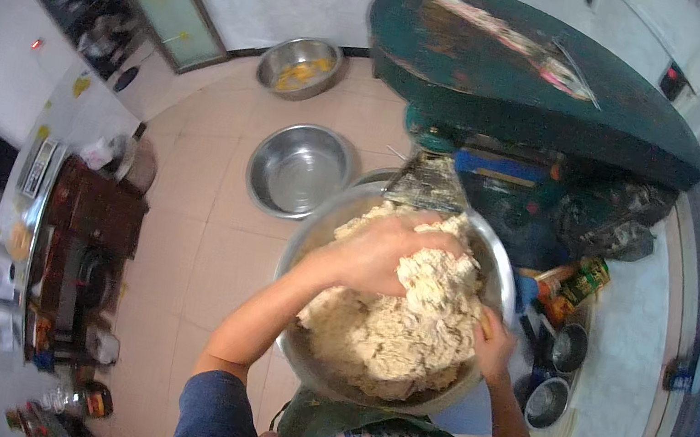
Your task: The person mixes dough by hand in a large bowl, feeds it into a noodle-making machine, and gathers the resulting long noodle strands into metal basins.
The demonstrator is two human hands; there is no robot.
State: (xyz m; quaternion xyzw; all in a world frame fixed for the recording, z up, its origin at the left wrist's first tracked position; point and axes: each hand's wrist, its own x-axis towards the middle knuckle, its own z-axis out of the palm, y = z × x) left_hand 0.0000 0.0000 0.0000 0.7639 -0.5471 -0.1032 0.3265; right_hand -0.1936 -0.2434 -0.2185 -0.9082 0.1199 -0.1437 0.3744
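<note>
A large metal bowl (pixel 503 272) in front of me is full of pale, crumbly dough-like mash (pixel 403 343). My left hand (pixel 381 256) reaches across the bowl from the left, its fingers curled round a lump of the mash (pixel 439 282) near the middle. At the bowl's right side, my right hand (pixel 492 346) grips the rim, fingers bent inward; a small yellow spot shows by them. Just beyond the bowl, a metal chute (pixel 428 181), coated with mash, slopes down to its far edge from a dark green machine (pixel 532 73).
On the tiled floor stand a wide metal basin (pixel 300 171) and another basin holding yellow pieces (pixel 299 68). Black plastic bags (pixel 614 216) and small metal bowls (pixel 548 402) lie to the right. A brown wooden cabinet (pixel 97 209) lines the left wall.
</note>
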